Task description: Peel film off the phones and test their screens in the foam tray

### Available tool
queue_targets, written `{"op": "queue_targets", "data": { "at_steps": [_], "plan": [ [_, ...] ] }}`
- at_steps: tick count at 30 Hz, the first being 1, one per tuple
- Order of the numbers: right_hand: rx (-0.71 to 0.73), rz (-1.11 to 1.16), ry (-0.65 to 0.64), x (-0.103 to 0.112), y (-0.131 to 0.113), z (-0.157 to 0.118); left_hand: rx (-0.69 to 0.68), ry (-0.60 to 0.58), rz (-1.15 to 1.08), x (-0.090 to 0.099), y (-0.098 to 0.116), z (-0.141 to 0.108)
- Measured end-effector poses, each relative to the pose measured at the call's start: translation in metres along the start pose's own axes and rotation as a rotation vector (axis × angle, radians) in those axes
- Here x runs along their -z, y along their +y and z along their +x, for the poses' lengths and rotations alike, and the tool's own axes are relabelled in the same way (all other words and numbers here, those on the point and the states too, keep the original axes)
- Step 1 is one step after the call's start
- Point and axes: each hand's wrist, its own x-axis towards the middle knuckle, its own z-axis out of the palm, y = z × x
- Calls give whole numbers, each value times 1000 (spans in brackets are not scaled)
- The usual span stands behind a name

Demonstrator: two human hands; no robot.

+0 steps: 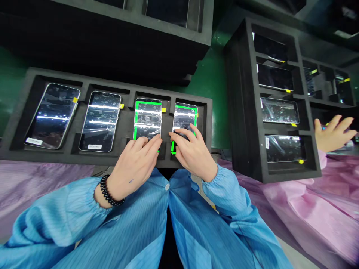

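Observation:
My left hand (134,166) lies over the lower part of a smartphone (149,115), its fingers stretched out on the screen. That screen is lit with a green border. Just right of it, my right hand (194,154) has its fingers spread over another smartphone (183,117), also showing a green border; the palm side is hidden. Both phones sit in slots of a black foam tray (104,84). Left of my hands, a dark smartphone (101,121) and a further dark smartphone (53,116) rest in their own slots, each with a white label and yellow tab.
A tall stack of black foam trays (242,97) stands to the right, with several phones in its top tray. Behind my tray rises another dark foam stack (179,31). A co-worker's hand (333,133) and pink sleeve (305,209) are at the far right.

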Motion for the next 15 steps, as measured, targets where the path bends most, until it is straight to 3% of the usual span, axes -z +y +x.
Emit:
{"op": "queue_targets", "data": {
  "at_steps": [15],
  "plan": [
    [-6, -12, 47, 6, 6, -4, 16, -4, -4, -1, -4, 7]
  ]
}}
